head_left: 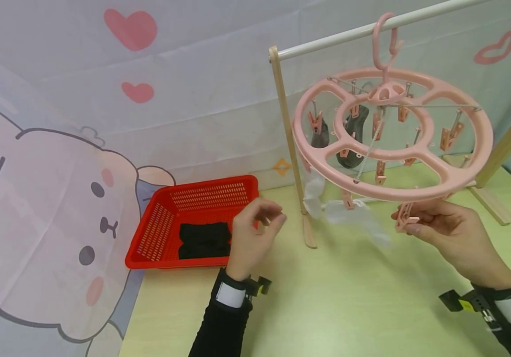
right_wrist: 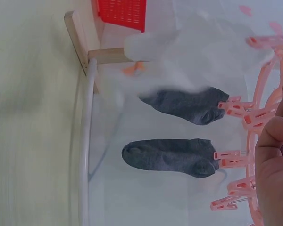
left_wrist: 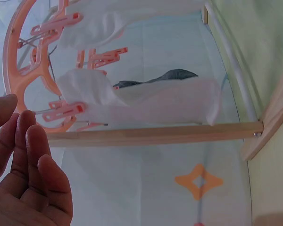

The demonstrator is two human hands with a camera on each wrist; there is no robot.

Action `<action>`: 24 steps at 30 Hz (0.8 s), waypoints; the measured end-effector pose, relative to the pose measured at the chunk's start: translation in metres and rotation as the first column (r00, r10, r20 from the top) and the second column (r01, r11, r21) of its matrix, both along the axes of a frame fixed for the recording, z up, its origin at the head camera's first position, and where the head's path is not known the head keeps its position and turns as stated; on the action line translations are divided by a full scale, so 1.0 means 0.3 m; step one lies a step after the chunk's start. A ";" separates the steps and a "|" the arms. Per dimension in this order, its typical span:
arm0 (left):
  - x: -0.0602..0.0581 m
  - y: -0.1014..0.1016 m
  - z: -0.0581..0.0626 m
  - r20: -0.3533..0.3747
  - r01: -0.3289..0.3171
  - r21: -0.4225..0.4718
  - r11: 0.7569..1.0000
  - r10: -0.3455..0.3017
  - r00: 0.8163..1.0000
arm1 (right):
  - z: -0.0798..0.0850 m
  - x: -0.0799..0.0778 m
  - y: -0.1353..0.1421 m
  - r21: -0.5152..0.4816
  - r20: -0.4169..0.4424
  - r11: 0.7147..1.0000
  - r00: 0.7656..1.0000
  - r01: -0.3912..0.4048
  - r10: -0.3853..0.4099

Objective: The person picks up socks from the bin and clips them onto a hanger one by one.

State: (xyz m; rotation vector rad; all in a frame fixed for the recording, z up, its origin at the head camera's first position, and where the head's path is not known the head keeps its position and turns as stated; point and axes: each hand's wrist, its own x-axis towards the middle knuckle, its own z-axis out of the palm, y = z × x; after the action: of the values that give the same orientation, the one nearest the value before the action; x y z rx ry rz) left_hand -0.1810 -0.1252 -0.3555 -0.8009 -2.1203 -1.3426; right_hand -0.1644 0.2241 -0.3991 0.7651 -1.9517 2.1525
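A round pink clip hanger [head_left: 398, 192] hangs by its hook from a white rod. My right hand [head_left: 458, 235] pinches a pink clothespin [head_left: 404, 218] at the hanger's near edge, with no sock in that clip. Two white socks [left_wrist: 155, 101] hang from clips left of it; the nearer white sock [head_left: 358, 218] is blurred and swung aslant. Behind them, two dark grey socks [right_wrist: 172, 156] hang from other clips. My left hand [head_left: 252, 238] is in the air over the basket's right end, its fingers loosely bent and holding nothing.
A red plastic basket [head_left: 148, 264] at the left contains black folded fabric [head_left: 204, 240]. Wooden posts [head_left: 284, 114] on flat feet carry the white rod [head_left: 327, 47] above the light table [head_left: 327, 302]. A printed cloth [head_left: 215, 99] forms the backdrop. Several unused clothespins [head_left: 451, 135] dangle from the hanger.
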 end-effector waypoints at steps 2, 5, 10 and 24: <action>-0.004 -0.036 0.005 -0.001 -0.015 0.002 1.000 0.015 1.000 | 0.001 0.000 -0.005 -0.007 -0.005 1.000 1.000 -0.014 0.014; -0.013 -0.097 0.009 -0.016 -0.059 -0.020 0.998 0.058 0.998 | 0.002 -0.001 -0.013 -0.005 -0.017 1.000 1.000 -0.017 0.017; -0.053 -0.233 -0.017 -0.013 -0.154 -0.102 0.983 0.153 0.988 | 0.006 -0.009 -0.034 0.014 -0.045 1.000 0.999 -0.017 0.018; -0.135 -0.522 -0.014 -0.015 -0.240 -0.415 0.878 0.258 0.966 | 0.027 -0.042 -0.110 -0.001 -0.110 0.998 0.992 -0.068 0.067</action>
State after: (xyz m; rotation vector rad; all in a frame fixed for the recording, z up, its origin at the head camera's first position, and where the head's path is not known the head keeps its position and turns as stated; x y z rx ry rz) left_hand -0.2216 -0.2820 -0.3597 -0.6275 -2.4835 -0.7902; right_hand -0.1771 0.1911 -0.3911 0.9409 -1.8917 2.1023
